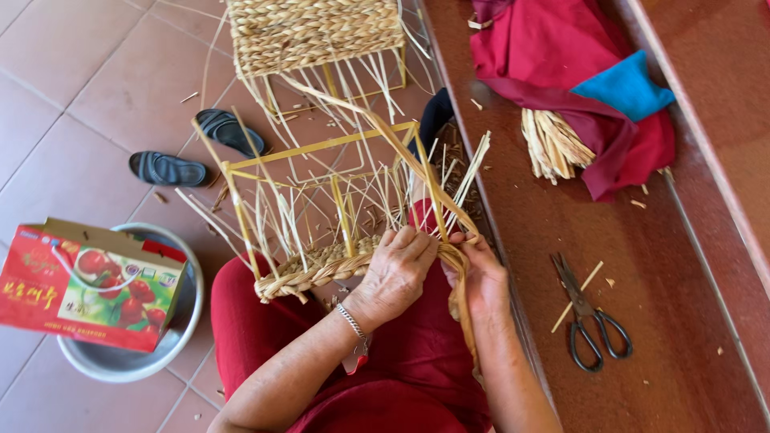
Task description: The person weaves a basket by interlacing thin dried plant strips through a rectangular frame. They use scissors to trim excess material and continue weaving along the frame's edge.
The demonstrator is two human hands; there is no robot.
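A half-woven basket [321, 265] on a yellow wire frame [321, 147] rests on my lap, with loose straw stakes fanning upward. My left hand [395, 271] grips the woven braid at the basket's near rim, a thin bracelet on the wrist. Beside it, my right hand [480, 271] pinches a long flat straw strand [385, 132] that arcs up and away over the frame. Both hands meet at the basket's right corner.
Black scissors [589, 317] lie on the brown ledge at right, near a straw bundle [553, 144] and red and blue cloth [577, 56]. A finished woven basket [313, 32] stands ahead. A red carton [84, 285] sits on a metal basin [128, 361]; two sandals [168, 168] lie on the tiles.
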